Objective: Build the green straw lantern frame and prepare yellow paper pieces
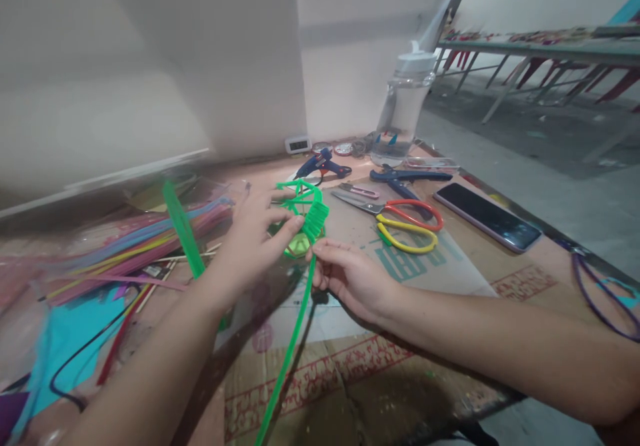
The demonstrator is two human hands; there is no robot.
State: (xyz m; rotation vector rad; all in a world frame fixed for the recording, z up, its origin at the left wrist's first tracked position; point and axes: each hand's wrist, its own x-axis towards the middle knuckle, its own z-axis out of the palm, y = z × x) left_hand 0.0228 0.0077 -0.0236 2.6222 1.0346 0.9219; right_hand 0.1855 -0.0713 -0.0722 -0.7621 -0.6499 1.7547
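My left hand (265, 226) grips a small openwork frame (303, 193) of green pipe cleaner, thumb against its edge. Rows of green wrapping (316, 219) lie close together along the frame's right side. My right hand (350, 276) is closed in a pinch just below, on a long green pipe cleaner (293, 349) whose free length hangs toward the table's front edge. A paler green piece (299, 245) shows beneath the frame, partly covered by my left hand.
Scissors (385, 216), pliers (407, 176), a phone (487, 216) and a water bottle (400, 113) lie or stand to the right. Behind the frame is a blue glue gun (323, 164). Bundled coloured pipe cleaners (140, 239) and a blue sheet (75, 339) cover the left.
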